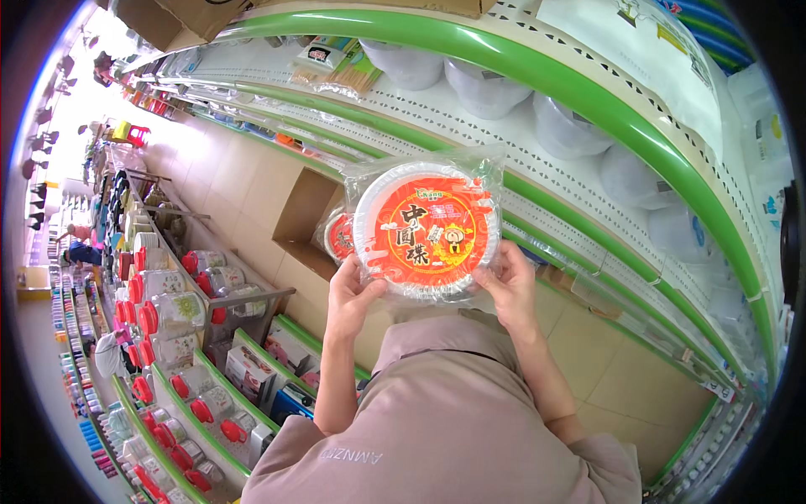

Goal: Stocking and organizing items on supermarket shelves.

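Note:
A clear plastic pack of white disposable plates (425,230) is held up in front of my chest, its round red and yellow label facing me. My left hand (354,290) grips the lower left edge of the wrapper, thumb on the front. On the lower right edge, my right hand (509,283) pinches the pack the same way. Beyond it on the floor stands an open cardboard box (308,211), partly hidden by the pack. Another wrapped pack with a red label (338,236) shows at the box's side.
Green-edged white shelves (415,104) curve along the far side and right, bearing translucent plastic containers (488,88) and bagged wooden sticks (340,63). At left, racks hold jars with red lids (179,314). Tiled floor (252,183) runs between. People (82,252) are far off at left.

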`<state>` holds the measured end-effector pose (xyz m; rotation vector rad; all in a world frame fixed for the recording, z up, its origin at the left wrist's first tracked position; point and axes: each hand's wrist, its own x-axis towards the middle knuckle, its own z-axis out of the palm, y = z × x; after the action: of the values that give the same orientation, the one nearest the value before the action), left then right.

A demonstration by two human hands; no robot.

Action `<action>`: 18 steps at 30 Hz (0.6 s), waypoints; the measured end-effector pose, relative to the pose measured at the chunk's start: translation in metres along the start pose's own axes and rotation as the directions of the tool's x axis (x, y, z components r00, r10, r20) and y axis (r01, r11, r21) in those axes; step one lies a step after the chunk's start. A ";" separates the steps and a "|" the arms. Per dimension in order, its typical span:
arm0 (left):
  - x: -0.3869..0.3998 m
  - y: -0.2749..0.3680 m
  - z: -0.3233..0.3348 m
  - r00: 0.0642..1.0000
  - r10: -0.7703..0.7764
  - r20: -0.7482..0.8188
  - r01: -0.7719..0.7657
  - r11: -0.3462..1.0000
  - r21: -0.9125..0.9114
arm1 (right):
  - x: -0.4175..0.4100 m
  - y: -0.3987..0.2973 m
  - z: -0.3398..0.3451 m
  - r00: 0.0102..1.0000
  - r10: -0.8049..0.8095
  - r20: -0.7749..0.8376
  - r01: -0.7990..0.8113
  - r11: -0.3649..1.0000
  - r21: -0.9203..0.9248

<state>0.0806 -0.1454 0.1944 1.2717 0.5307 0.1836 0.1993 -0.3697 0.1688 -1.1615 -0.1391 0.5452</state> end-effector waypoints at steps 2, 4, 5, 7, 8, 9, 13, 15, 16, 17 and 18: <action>-0.002 -0.001 0.000 1.000 0.007 -0.009 -0.007 1.000 -0.006 | -0.001 0.001 0.000 1.000 0.005 0.003 -0.005 1.000 0.003; -0.002 -0.001 0.001 1.000 0.012 -0.010 -0.012 1.000 -0.005 | -0.001 0.001 0.000 1.000 0.017 0.004 -0.018 1.000 0.014; -0.002 0.000 0.002 1.000 0.014 -0.007 -0.014 1.000 -0.002 | -0.001 0.000 0.000 1.000 0.004 0.007 -0.004 1.000 -0.001; -0.003 0.001 0.004 1.000 0.023 -0.005 -0.023 1.000 -0.008 | -0.002 -0.001 0.000 1.000 0.004 0.022 -0.004 1.000 0.007; -0.003 0.001 0.005 1.000 0.031 -0.005 -0.031 0.999 -0.018 | -0.003 -0.001 0.000 1.000 -0.007 0.024 0.006 1.000 0.010; -0.003 0.001 0.006 0.999 0.040 -0.006 -0.040 0.999 -0.027 | -0.004 -0.002 -0.001 0.999 -0.009 0.030 0.009 1.000 0.025; -0.006 0.002 0.009 0.999 0.042 -0.021 -0.042 0.999 -0.012 | -0.006 -0.002 0.000 0.999 -0.021 0.026 0.020 0.998 0.053; -0.006 0.003 0.011 0.999 0.043 -0.025 -0.044 0.999 -0.024 | -0.007 -0.002 0.000 1.000 -0.021 0.017 0.021 0.999 0.044; -0.007 0.004 0.012 0.999 0.039 -0.026 -0.040 0.999 -0.024 | -0.008 -0.003 -0.001 1.000 -0.023 0.014 0.022 0.999 0.038; -0.007 0.004 0.013 0.999 0.035 -0.026 -0.036 0.999 -0.024 | -0.008 -0.004 -0.001 0.999 -0.023 0.025 0.022 0.999 0.040; -0.008 0.005 0.014 0.999 0.022 -0.028 -0.023 0.999 -0.025 | -0.009 -0.005 -0.003 0.999 -0.024 0.036 0.022 0.999 0.041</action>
<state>0.0808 -0.1590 0.2042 1.2529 0.5362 0.2263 0.1941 -0.3776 0.1737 -1.1093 -0.1714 0.5464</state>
